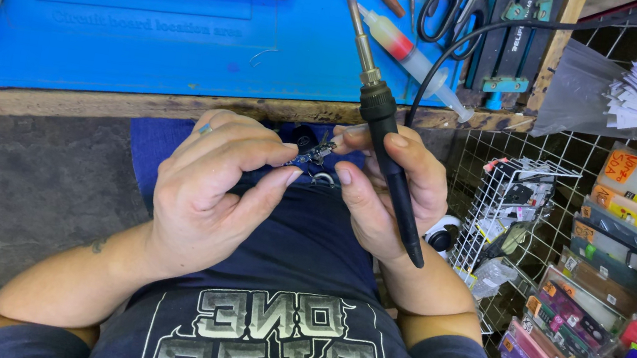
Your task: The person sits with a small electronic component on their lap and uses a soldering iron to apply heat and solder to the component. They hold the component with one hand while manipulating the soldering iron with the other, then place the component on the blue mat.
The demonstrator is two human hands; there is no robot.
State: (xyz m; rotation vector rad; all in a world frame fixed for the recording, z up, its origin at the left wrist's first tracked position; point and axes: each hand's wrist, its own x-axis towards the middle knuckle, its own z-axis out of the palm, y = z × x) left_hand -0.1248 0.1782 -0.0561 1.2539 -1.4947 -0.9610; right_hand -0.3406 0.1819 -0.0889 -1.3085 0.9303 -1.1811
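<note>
A bright blue rubber work mat [146,35] covers the bench top, edged by a worn brown wooden strip [52,101]. The soldering iron [382,121] has a black plastic handle and a brassy metal shaft, and beside it lies a clear syringe [409,49] with a red band. The dark navy shirt [277,341] bears pale grey block lettering, and the scissors [450,1] have black handles.

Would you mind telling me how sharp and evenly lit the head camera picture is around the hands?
Head view: bright, even light, no harsh glare on the blue mat; the left hand, right hand and soldering iron are sharp; the small part between the fingertips is too tiny to resolve; wide-angle bending curves the bench edge.
</note>
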